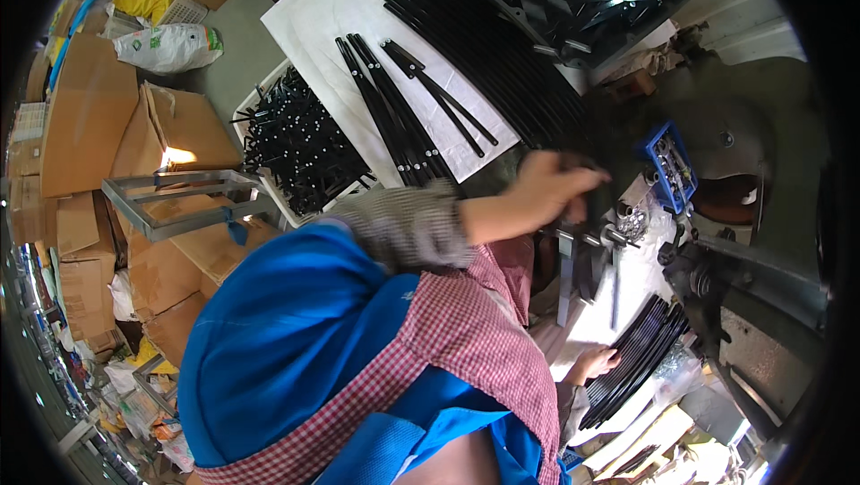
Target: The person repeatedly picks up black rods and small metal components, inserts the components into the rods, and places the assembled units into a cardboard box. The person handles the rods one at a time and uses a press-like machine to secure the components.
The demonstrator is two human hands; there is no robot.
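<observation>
My left hand (537,193), blurred, reaches across to the dark working area of a green machine (712,115). Its fingers are curled, and shade hides whether they hold anything. Below it, flat metal bars (566,277) and short pins (591,240) show at the machine. My right hand (594,362) is at the near side of a stack of thin black rods (635,364), fingertips against them; whether it grips one cannot be made out. On a white-covered table (316,8) lie a row of black tubes (470,48), several riveted black tube pieces (390,105) and a thinner jointed piece (443,99).
A dark crate (537,28) of metal parts stands at the table's far end. Beside the table is a white basket (269,186) of short black parts. A blue tray (662,169) holds small hardware. Cardboard boxes (188,125) and a metal frame (134,216) stand left.
</observation>
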